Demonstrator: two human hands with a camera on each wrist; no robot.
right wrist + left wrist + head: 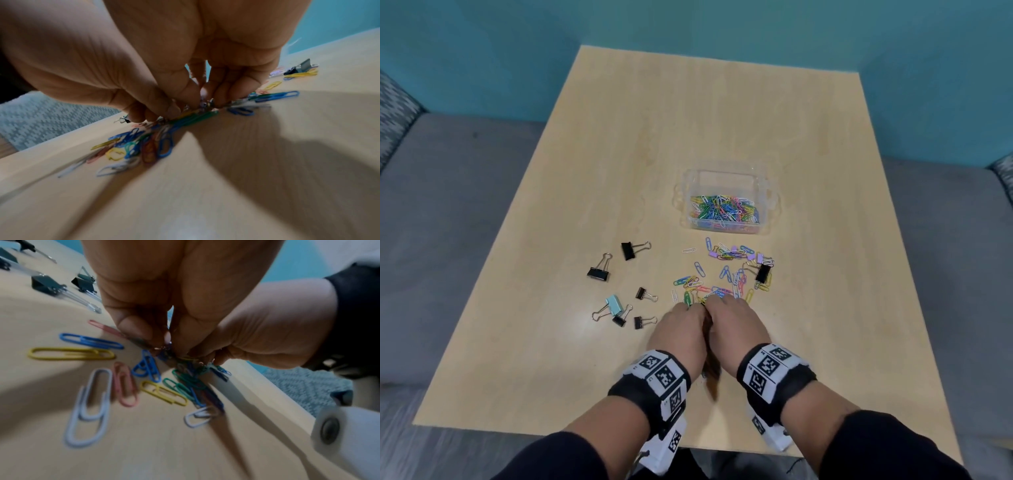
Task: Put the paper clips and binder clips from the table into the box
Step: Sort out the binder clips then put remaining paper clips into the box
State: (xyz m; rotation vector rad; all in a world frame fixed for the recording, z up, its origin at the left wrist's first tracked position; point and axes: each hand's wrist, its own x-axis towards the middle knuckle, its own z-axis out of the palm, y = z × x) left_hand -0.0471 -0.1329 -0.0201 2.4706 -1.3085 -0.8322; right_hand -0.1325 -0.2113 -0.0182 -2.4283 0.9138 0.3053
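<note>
Hands | curled fingers pinch looped wire paper clips | woodgrain table

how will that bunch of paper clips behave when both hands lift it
The paper clips look thin and light, so probably little weight. They lie loose and tangled, so some may dangle or drop. The left hand and right hand pinch only part of the pile.

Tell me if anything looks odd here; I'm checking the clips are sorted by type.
One black binder clip lies tangled among the loose paper clips right of the hands, apart from the other binder clips at left. The box holds only paper clips, as far as shows.
</note>
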